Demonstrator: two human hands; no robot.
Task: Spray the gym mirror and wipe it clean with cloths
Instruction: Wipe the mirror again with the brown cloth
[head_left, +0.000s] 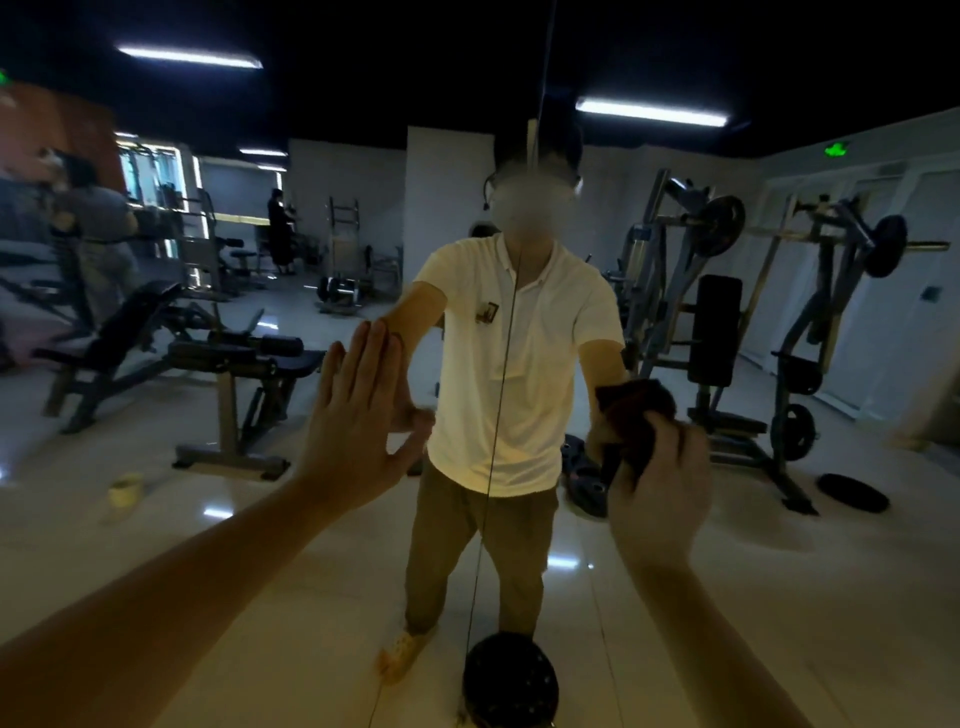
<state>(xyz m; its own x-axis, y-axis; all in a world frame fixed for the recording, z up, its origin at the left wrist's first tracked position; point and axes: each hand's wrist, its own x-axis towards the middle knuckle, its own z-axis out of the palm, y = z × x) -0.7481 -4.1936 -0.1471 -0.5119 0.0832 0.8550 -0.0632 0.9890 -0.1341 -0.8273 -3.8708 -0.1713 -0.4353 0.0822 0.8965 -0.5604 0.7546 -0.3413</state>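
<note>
Bracing flat, straight-fingered left hand (358, 415) on large wall mirror (208, 545), centre-left, probably for balance; clutching dark crumpled cloth (634, 410) in right hand (662, 493) for wiping.

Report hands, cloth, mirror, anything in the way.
Left hand flat on mirror, fingers straight. Right hand grips dark cloth against it. Nothing blocks the cloth.

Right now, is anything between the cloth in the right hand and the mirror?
Nothing visible. The right hand grips the dark cloth right at the mirror, seemingly meeting its reflection. The left hand presses flat on the glass well to the left, clear of the cloth.
</note>
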